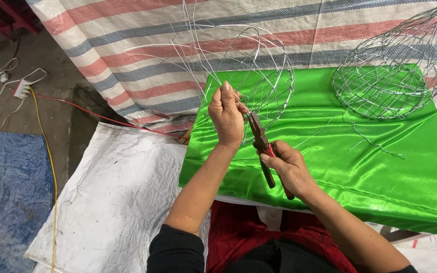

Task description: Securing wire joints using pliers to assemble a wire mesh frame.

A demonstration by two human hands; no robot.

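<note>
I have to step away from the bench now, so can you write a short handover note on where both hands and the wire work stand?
Left hand: shut on the unfinished wire frame, pinching a strand.
Right hand: shut on the pliers, whose tip meets the wire beside the left fingers.
Things: the frame is held up over the green cloth; a finished wire basket lies at the cloth's far right; a loose wire piece lies near it.
Done: one basket woven.
Left: the held frame is partly woven, with loose strands sticking up.

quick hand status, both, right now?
Left hand: closed, pinching the half-made wire basket frame.
Right hand: closed around the pliers handles, nose at the wire.
</note>
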